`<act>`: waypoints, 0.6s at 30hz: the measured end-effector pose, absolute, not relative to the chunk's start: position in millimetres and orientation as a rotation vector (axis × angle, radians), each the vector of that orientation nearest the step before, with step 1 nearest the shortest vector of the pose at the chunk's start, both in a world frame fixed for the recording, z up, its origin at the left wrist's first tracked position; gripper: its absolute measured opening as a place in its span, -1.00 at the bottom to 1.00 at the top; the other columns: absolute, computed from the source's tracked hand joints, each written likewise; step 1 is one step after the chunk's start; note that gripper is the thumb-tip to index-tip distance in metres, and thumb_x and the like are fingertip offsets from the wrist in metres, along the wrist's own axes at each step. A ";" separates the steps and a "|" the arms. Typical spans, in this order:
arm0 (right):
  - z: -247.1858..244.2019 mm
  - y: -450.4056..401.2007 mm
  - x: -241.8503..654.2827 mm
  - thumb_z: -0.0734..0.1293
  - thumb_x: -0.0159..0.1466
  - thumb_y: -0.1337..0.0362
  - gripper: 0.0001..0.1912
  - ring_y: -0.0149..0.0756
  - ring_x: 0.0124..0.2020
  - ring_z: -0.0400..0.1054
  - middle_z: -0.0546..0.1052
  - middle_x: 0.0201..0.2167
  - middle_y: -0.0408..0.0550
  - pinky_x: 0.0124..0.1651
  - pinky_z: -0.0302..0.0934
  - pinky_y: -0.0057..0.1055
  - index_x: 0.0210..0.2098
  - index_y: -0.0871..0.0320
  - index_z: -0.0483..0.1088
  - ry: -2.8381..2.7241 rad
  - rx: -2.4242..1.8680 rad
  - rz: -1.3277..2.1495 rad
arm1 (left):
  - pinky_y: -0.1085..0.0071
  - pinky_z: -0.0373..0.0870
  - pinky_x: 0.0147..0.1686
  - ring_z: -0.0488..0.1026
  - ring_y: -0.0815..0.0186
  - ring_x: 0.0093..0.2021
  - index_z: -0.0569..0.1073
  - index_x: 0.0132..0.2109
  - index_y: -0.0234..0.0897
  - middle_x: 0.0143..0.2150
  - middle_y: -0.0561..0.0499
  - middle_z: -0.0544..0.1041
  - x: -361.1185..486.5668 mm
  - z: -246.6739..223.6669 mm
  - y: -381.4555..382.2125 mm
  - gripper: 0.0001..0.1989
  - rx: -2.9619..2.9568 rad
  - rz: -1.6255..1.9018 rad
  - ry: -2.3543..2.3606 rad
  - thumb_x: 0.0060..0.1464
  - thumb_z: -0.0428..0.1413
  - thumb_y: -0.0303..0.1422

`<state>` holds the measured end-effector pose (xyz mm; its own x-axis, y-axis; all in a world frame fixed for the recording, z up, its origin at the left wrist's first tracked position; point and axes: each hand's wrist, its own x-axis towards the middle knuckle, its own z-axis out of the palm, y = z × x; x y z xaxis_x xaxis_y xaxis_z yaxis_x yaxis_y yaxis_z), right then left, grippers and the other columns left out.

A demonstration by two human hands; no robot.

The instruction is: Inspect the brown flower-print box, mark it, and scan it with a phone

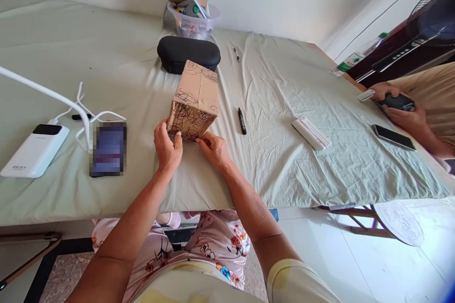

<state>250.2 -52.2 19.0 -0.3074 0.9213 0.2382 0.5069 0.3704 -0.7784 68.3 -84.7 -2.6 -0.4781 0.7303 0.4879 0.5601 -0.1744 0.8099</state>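
Brown cardboard, looped all over with dark scribbles, makes up the box [195, 94] that rests on the cloth-covered bench [263, 175], straight ahead at twelve o'clock from the person. It probably sits near the front side so that both arms can reach it easily, and one scribbled side faces the worker. Reading a clock from the box, a black case [188, 53] lies just behind it at twelve, and a black marker [242, 121] between three and four, handy for the right side (its thick dark barrel is plain against the pale cloth). A phone [108, 149] at eight seems set well apart, perhaps to leave working room.

The left hand [168, 147], at seven, is partly closed around the lower left corner: thumb against the near side, fingers along the left wall, apparently to steady it. The right hand [214, 150], at five, has its thumb and bent fingers drawn together in what looks like a pinch on the bottom edge; how firmly either one presses, I cannot tell.
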 end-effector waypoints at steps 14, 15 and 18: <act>22.9 -58.1 246.1 0.26 0.40 0.24 -0.82 -0.29 -0.35 0.44 0.63 -0.35 -0.10 -0.21 0.22 -0.38 -0.15 0.09 0.51 -2.164 -1.223 0.774 | -0.05 -0.20 0.62 -0.24 -0.16 0.68 -0.25 0.60 -0.39 0.65 -0.50 -0.19 79.8 7.1 -88.0 0.41 1.457 1.698 1.828 -0.05 0.45 0.07; 22.6 -58.5 246.0 0.26 0.40 0.25 -0.82 -0.30 -0.37 0.43 0.62 -0.36 -0.09 -0.23 0.21 -0.38 -0.17 0.10 0.51 -2.183 -1.228 0.757 | -0.07 -0.19 0.62 -0.24 -0.18 0.67 -0.28 0.60 -0.36 0.65 -0.50 -0.21 80.2 7.0 -88.0 0.45 1.460 1.673 1.837 -0.09 0.48 0.06; 21.1 -59.6 245.5 0.26 0.40 0.27 -0.81 -0.29 -0.37 0.41 0.61 -0.37 -0.06 -0.24 0.17 -0.38 -0.22 0.13 0.52 -2.244 -1.222 0.720 | -0.12 -0.15 0.61 -0.22 -0.22 0.67 -0.33 0.60 -0.34 0.65 -0.51 -0.24 80.3 5.9 -87.9 0.53 1.456 1.620 1.864 -0.16 0.53 0.01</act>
<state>245.5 -59.6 21.1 -0.4844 0.8600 0.1607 0.6059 0.4623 -0.6474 80.3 -87.9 5.9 -0.4562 0.8013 0.3871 0.4949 -0.1331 0.8587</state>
